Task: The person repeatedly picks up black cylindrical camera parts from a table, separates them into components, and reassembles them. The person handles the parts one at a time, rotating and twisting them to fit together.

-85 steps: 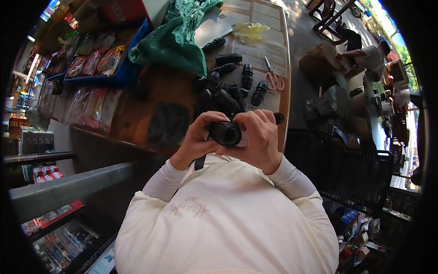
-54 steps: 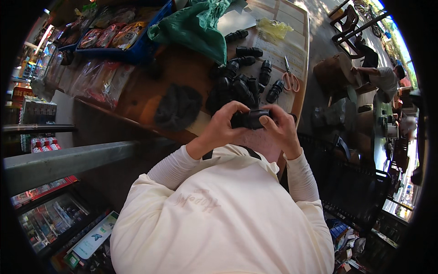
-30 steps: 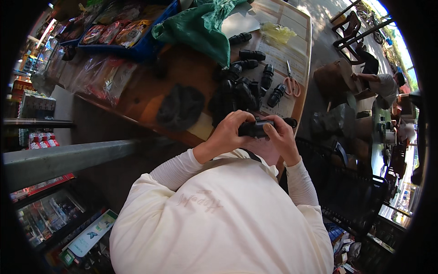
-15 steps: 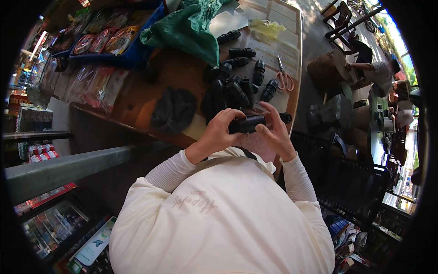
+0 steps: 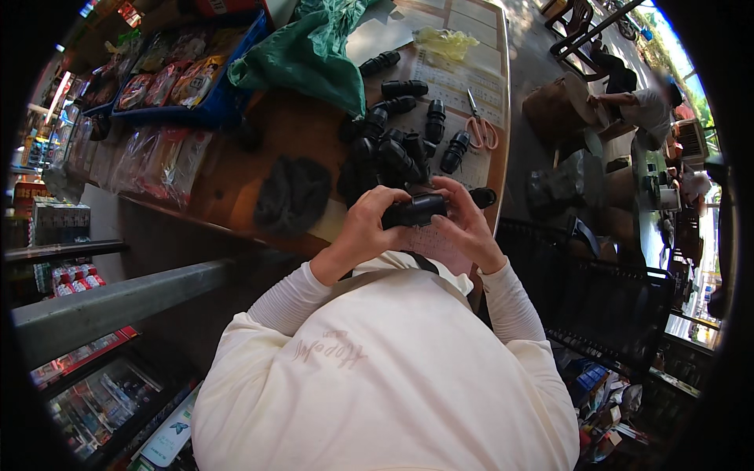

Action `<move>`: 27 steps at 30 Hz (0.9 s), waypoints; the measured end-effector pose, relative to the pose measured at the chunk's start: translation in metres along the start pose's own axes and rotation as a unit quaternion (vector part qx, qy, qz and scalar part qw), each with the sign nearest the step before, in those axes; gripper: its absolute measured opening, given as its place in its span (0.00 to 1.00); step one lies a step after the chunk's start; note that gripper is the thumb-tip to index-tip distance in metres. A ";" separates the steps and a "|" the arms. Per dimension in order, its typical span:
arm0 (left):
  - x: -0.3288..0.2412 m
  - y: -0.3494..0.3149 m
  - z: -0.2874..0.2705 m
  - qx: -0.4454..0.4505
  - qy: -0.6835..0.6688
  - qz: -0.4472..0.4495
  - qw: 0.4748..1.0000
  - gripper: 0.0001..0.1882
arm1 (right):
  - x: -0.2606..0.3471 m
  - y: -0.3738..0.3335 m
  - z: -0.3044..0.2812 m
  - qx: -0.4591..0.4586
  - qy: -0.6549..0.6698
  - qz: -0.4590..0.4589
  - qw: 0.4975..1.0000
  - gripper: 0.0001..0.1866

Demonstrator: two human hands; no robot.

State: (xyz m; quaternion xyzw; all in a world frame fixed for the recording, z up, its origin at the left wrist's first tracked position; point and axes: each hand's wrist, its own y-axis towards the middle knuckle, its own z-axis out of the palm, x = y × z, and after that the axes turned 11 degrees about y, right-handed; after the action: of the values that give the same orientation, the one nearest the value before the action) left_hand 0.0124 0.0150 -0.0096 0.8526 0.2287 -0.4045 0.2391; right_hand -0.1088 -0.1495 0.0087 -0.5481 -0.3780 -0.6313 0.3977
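Note:
A black plastic pipe coupling (image 5: 416, 210) lies sideways between my hands, just above the table's near edge. My left hand (image 5: 365, 228) is wrapped round its left part. With thumb and fingers curved about its right end, my right hand (image 5: 471, 228) grips it from the other side. Past my hands, several similar black pipe couplings (image 5: 398, 153) lie in a loose heap, and a few sit apart from it. One more coupling (image 5: 484, 197) shows just behind my right hand's fingers.
Scissors with pink handles (image 5: 481, 133) lie on the table (image 5: 491, 78) at the right. A green bag (image 5: 302, 67), a yellowish plastic bag (image 5: 446, 43), a dark cloth bundle (image 5: 292, 196) and a blue crate of packets (image 5: 236, 114) are farther off. A person (image 5: 648, 110) sits far right.
The view has shifted a little. My right hand's fingers and thumb have closed in on the coupling's right end; my left hand keeps its hold.

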 end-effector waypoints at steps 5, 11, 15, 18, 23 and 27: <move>-0.009 -0.001 0.001 0.000 0.023 0.019 1.000 0.23 | -0.010 0.007 -0.018 0.051 -0.019 0.189 0.981 0.27; -0.005 -0.002 -0.010 0.157 -0.209 -0.165 0.951 0.17 | 0.008 -0.002 -0.013 0.109 0.019 0.095 0.989 0.30; 0.002 -0.005 -0.006 0.163 -0.239 -0.174 0.941 0.19 | 0.000 -0.004 -0.011 0.066 0.106 0.128 0.984 0.26; -0.008 -0.005 -0.011 0.129 -0.107 -0.108 0.980 0.20 | -0.004 0.001 -0.016 0.035 0.069 0.249 0.965 0.27; -0.018 -0.004 -0.016 0.134 -0.008 -0.055 0.989 0.22 | -0.017 0.000 -0.015 0.057 0.056 0.193 0.978 0.21; -0.004 -0.006 -0.014 0.220 -0.240 -0.169 0.930 0.20 | -0.005 -0.003 -0.011 0.086 0.068 0.112 0.988 0.23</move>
State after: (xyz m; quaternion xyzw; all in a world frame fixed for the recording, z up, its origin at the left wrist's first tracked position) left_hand 0.0147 0.0268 0.0001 0.7100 0.2104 -0.6717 0.0209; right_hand -0.1153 -0.1580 0.0028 -0.5068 -0.3396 -0.5838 0.5358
